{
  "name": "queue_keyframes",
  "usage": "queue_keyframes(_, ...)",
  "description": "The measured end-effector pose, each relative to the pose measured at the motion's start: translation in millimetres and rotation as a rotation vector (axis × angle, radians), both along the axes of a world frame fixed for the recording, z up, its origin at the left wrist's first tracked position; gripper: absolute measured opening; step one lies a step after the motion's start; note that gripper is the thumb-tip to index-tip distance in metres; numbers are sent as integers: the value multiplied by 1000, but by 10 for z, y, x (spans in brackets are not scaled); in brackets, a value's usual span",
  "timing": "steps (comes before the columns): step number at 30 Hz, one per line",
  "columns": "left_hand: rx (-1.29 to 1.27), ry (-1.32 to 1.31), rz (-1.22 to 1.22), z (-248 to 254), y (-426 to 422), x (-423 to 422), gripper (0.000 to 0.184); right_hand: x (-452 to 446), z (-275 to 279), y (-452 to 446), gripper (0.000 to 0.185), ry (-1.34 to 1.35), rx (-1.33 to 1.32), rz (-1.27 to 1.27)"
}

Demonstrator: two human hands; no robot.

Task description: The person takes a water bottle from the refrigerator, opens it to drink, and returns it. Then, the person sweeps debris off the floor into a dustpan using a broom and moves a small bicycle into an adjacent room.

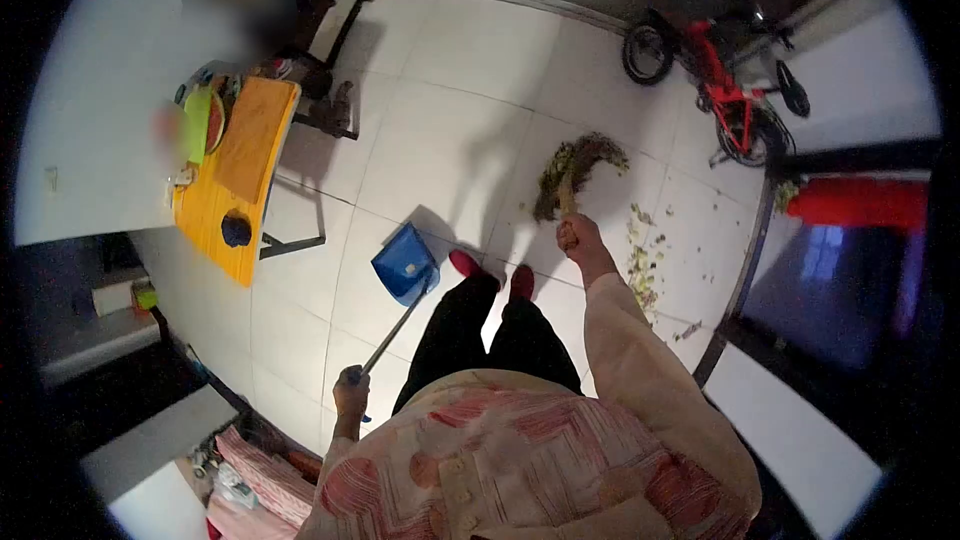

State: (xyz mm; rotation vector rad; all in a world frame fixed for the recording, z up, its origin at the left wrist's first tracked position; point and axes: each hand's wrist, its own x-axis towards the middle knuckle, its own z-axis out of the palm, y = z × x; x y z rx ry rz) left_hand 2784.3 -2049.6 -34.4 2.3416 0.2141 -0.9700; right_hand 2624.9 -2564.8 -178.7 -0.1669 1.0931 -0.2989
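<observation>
My left hand (350, 392) is closed around the long handle of a blue dustpan (400, 265). The dustpan's tray is low by the floor, left of my feet. On the other side, my right hand (580, 237) grips the short handle of a bushy broom (578, 168), whose curved bristles fan out over the white tiles, with greenish bits among them. Scattered leaf-like green and brown debris (642, 270) lies on the floor to the right of the broom.
A red bicycle (730, 100) stands against the wall at the upper right. To the left is a yellow table (225, 205) with a brown board, a green item and a small dark object. Pink striped fabric (265, 480) is at the lower left.
</observation>
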Motion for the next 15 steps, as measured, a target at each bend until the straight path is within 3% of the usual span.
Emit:
queue_keyframes(1,129,21,-50,36,-52,-10,26,109,-29,-93,11,-2,0,25)
queue_keyframes(4,120,84,39,-126,-109,88,28,534,270,-468,10,73,-40,135)
queue_keyframes(6,183,56,-142,-197,-107,198,30,612,305,-580,11,37,-78,229)
queue_keyframes(11,155,111,-37,-676,-54,553,30,951,608,-689,20,81,-154,344)
queue_keyframes(13,256,63,-226,-532,-314,785,31,1097,758,-719,33,133,-151,405)
queue_keyframes(14,269,-173,-685,-677,-108,818,28,1176,811,-653,39,201,-153,428)
queue_keyframes(15,268,-170,-687,-615,-176,968,28,1239,838,-596,46,270,-155,450)
